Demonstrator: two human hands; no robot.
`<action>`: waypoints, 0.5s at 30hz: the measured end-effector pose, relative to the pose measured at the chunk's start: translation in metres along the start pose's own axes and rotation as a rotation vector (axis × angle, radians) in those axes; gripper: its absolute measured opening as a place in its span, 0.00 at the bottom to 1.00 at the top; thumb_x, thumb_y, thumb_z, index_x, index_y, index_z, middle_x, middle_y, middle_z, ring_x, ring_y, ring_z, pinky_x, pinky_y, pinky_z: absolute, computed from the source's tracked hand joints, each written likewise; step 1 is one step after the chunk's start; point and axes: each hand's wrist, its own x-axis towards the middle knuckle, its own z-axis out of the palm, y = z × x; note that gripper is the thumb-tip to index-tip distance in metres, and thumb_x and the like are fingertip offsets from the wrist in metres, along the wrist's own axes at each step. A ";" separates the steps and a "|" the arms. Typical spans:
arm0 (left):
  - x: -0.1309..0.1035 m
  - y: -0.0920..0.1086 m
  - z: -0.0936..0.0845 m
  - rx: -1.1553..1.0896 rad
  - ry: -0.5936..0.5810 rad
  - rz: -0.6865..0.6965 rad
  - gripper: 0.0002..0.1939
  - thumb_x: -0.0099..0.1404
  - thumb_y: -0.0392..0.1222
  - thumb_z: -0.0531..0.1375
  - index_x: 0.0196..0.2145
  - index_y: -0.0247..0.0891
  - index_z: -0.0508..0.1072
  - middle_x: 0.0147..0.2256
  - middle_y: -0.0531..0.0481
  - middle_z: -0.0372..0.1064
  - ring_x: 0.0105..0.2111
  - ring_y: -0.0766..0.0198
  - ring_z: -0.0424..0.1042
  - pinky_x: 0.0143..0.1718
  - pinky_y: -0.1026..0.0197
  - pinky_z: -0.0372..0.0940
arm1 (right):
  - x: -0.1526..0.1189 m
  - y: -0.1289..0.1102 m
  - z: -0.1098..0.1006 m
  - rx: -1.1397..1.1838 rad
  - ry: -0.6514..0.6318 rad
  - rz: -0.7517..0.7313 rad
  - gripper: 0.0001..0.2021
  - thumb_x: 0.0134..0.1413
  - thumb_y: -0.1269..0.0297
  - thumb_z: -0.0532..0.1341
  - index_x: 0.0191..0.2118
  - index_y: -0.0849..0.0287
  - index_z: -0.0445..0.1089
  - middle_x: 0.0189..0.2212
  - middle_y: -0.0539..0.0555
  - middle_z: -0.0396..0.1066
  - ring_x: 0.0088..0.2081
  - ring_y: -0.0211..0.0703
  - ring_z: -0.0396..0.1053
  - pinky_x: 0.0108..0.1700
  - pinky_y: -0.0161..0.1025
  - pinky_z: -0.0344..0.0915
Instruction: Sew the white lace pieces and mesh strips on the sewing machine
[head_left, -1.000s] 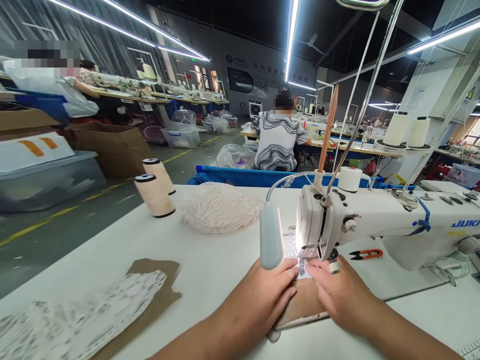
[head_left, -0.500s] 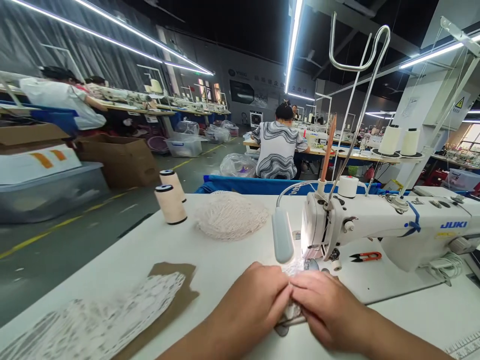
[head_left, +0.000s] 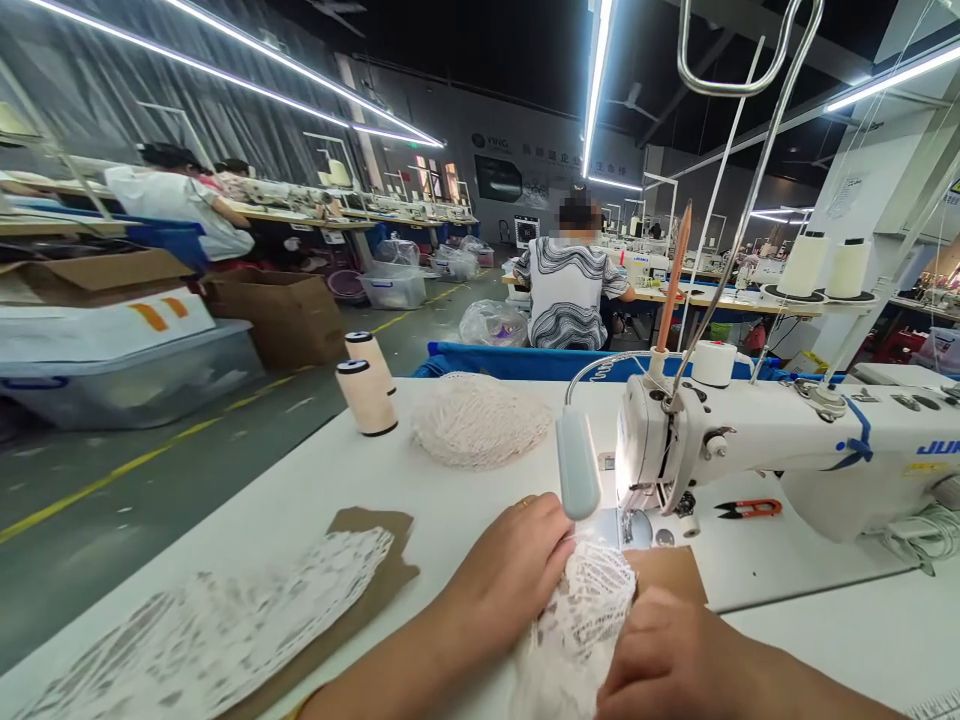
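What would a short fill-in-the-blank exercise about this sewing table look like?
The white lace piece shows between the left hand and the ____ hand.
On the table stand exactly ____ beige thread cones.
The strip tied around the arm of the sewing machine is coloured ____.

Missing words: right; two; blue.

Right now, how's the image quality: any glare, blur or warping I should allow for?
Head view: glare around the needle area beside the lamp; lace on the left smeared along its upper edge; the person's right hand slightly soft; wide-angle stretch towards the edges; dark ceiling against bright tube lights.
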 end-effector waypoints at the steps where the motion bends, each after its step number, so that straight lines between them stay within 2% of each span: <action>1: 0.000 0.002 0.002 -0.008 -0.005 0.010 0.11 0.72 0.38 0.53 0.30 0.42 0.66 0.30 0.52 0.69 0.29 0.59 0.69 0.31 0.60 0.62 | 0.000 -0.002 -0.003 0.033 -0.026 0.002 0.03 0.71 0.65 0.63 0.47 0.50 0.71 0.36 0.47 0.80 0.41 0.40 0.75 0.50 0.39 0.69; 3: -0.002 0.007 0.006 -0.048 0.013 0.055 0.11 0.72 0.37 0.52 0.30 0.42 0.65 0.30 0.52 0.69 0.28 0.60 0.68 0.30 0.60 0.60 | 0.001 -0.005 -0.008 0.077 0.021 0.050 0.03 0.69 0.64 0.64 0.46 0.50 0.71 0.32 0.46 0.78 0.37 0.40 0.74 0.47 0.38 0.69; 5: -0.005 0.014 0.009 -0.093 0.054 0.111 0.11 0.73 0.35 0.51 0.31 0.42 0.64 0.30 0.53 0.68 0.28 0.60 0.67 0.29 0.60 0.60 | 0.002 -0.007 -0.014 0.052 0.151 0.217 0.04 0.67 0.63 0.63 0.46 0.52 0.70 0.32 0.47 0.76 0.35 0.41 0.73 0.44 0.39 0.70; 7: -0.007 0.020 0.008 -0.123 0.103 0.164 0.11 0.74 0.33 0.50 0.33 0.43 0.64 0.30 0.53 0.68 0.29 0.61 0.67 0.30 0.60 0.61 | 0.003 -0.006 -0.020 -0.035 0.246 0.439 0.08 0.66 0.61 0.64 0.48 0.54 0.68 0.37 0.52 0.76 0.39 0.46 0.73 0.44 0.43 0.70; 9: -0.009 0.026 0.007 -0.144 0.142 0.227 0.11 0.75 0.31 0.51 0.35 0.43 0.65 0.32 0.52 0.71 0.30 0.61 0.69 0.33 0.61 0.64 | 0.003 -0.006 -0.024 -0.109 0.258 0.585 0.13 0.65 0.59 0.65 0.52 0.57 0.68 0.43 0.58 0.76 0.44 0.52 0.72 0.45 0.47 0.71; 11: -0.009 0.028 0.006 -0.169 0.168 0.291 0.11 0.74 0.29 0.52 0.38 0.42 0.67 0.35 0.51 0.74 0.33 0.61 0.71 0.37 0.61 0.66 | 0.005 -0.005 -0.025 -0.109 0.262 0.617 0.15 0.66 0.58 0.65 0.53 0.57 0.68 0.46 0.59 0.76 0.47 0.53 0.72 0.48 0.48 0.71; 15: -0.009 0.030 0.009 -0.206 0.246 0.336 0.12 0.74 0.28 0.52 0.40 0.42 0.70 0.37 0.50 0.76 0.35 0.61 0.74 0.38 0.60 0.68 | 0.010 -0.005 -0.019 -0.073 0.308 0.513 0.04 0.72 0.64 0.58 0.45 0.55 0.70 0.39 0.52 0.76 0.41 0.46 0.72 0.47 0.43 0.67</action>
